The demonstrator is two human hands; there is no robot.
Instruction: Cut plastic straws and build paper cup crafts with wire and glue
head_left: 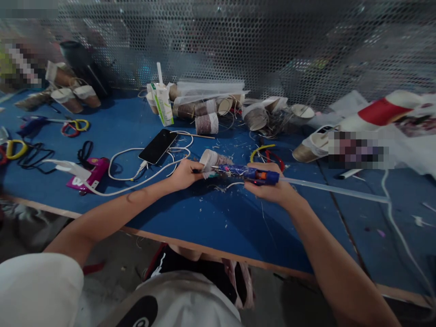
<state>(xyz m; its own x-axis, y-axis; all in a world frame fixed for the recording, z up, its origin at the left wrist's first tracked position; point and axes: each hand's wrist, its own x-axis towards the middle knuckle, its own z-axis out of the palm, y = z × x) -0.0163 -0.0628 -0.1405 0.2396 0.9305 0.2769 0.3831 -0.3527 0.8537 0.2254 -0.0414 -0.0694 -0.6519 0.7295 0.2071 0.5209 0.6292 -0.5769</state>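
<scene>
Our left hand (pixel 184 174) pinches the light, crushable paper cup (pixel 211 160) at its rim while our right hand (pixel 272 188), at three o'clock, grips the rigid glue gun (pixel 250 174) by its body.

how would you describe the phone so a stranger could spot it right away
On the blue table, look just beyond the left hand, amid loops of white cable. The phone lies flat there: the only black, glossy slab among paper cups and scissors.

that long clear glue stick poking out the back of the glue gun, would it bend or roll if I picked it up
The glue stick is long and thin, so it would probably flex and sag a little. Round and smooth, it would likely roll on the blue table. It looks light.
</scene>
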